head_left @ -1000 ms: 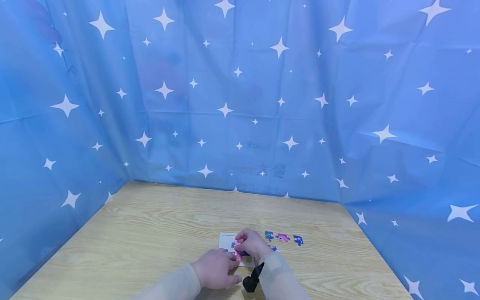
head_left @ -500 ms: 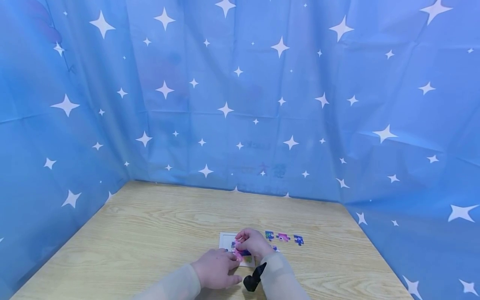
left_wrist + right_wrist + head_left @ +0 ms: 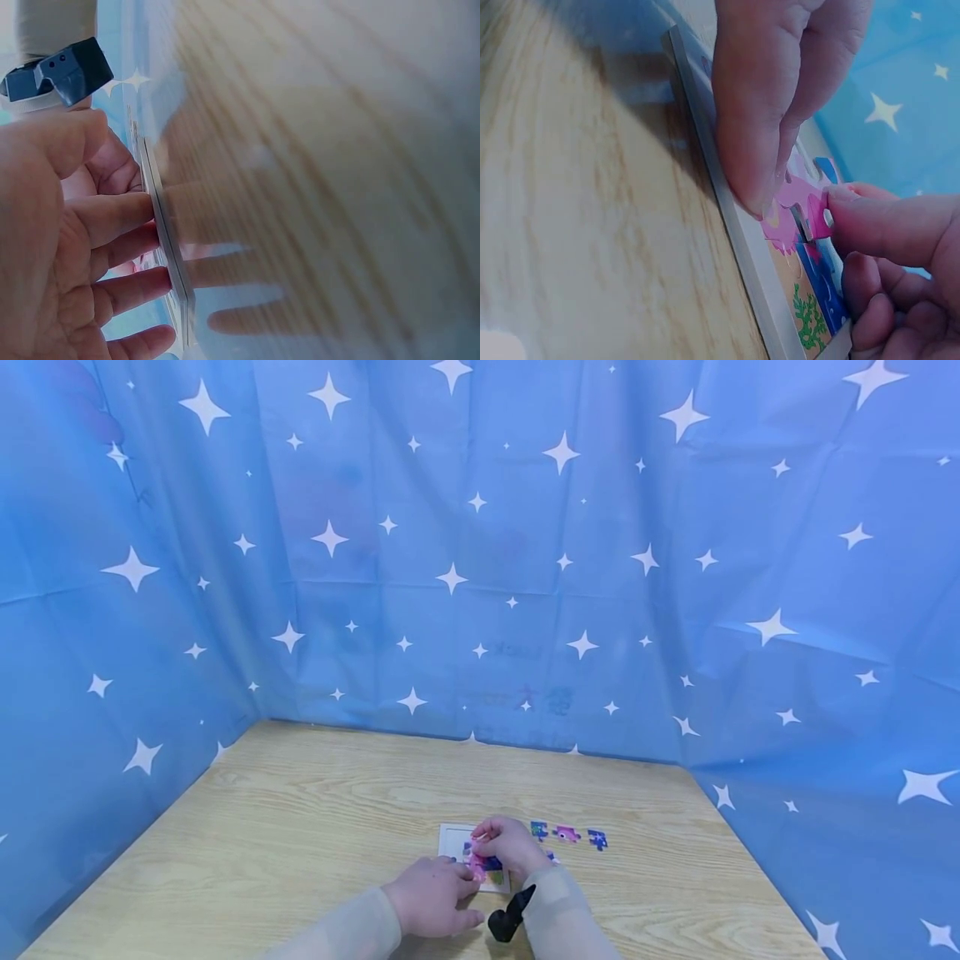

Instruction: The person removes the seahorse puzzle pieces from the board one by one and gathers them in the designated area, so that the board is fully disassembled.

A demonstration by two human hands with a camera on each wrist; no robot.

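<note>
A small puzzle tray (image 3: 450, 837) with a pale frame lies on the table, partly filled with pink, blue and sandy jigsaw pieces. The fingertips of my left hand (image 3: 431, 896) rest on its near left edge, the fingers fairly straight; in the left wrist view they line up along the thin rim. Between thumb and index finger my right hand (image 3: 510, 847) pinches a pink puzzle piece (image 3: 819, 217), tilted up from the pieces around it. In the right wrist view, a green plant picture (image 3: 808, 315) shows near the tray's border. My hands hide part of the tray.
To the right of the tray lie loose pieces: a blue-green piece (image 3: 539, 831), a pink piece with an eye (image 3: 567, 834) and a dark blue piece (image 3: 597, 839). Another piece (image 3: 552, 857) is partly behind my right wrist. A starry blue curtain (image 3: 480, 610) surrounds the wooden table (image 3: 337, 802).
My right hand's fingers have shifted very slightly at the pink puzzle piece. My left hand stays in place on the tray edge, and the loose pieces have not moved.
</note>
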